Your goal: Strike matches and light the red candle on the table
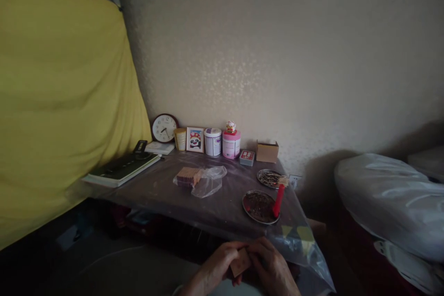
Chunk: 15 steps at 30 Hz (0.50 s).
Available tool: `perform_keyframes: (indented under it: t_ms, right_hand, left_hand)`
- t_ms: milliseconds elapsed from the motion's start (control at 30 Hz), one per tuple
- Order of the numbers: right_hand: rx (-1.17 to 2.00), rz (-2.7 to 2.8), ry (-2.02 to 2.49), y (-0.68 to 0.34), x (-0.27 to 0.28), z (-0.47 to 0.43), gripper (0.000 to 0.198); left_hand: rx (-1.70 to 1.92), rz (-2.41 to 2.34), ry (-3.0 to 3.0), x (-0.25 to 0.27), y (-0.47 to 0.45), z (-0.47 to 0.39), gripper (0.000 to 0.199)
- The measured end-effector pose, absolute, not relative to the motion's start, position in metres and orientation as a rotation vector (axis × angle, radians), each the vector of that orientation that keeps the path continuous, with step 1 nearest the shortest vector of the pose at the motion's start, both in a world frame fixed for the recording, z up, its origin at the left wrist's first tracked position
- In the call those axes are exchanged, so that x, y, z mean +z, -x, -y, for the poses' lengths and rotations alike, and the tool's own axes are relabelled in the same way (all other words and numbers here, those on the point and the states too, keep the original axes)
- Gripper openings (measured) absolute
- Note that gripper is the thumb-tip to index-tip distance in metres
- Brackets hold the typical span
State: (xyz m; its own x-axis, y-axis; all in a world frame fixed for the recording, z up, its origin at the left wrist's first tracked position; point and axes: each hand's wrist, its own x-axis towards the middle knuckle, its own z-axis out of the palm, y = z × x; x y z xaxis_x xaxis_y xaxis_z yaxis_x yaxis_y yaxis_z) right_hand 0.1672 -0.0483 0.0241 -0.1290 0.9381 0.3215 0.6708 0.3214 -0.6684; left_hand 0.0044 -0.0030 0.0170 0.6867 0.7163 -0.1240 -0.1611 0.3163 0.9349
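Note:
Low in the head view, just off the table's front edge, my left hand [222,259] is closed around a small tan cardboard box [240,263] with faint reddish marks on its face. My right hand [272,263] meets it from the other side, its bent fingers pressed on the box's upper right edge. Beyond the hands, a round metal plate [255,215] carries dark small bits, and a red stick-like object [278,201] leans at its right side. Behind it, a second plate [261,182] holds thin dark-and-pale sticks. A block of small boxes [186,177] lies partly in a clear plastic bag [210,185].
Along the wall stand a clock [164,128], a framed panda picture [195,140], a white tub [212,143], a pink tub [231,145] and an open carton [267,152]. A large book [125,169] lies left. Clear plastic sheeting [321,263] hangs over the table's right corner.

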Motion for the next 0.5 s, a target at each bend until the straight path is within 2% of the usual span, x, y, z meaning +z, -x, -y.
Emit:
perform_keyframes:
  t_ms: [500]
  right_hand:
    - [0.458,1.692,1.378,-0.168,0.038,0.052,0.017]
  left_hand:
    - [0.617,-0.567,-1.108,0.013,0.004,0.001,0.040]
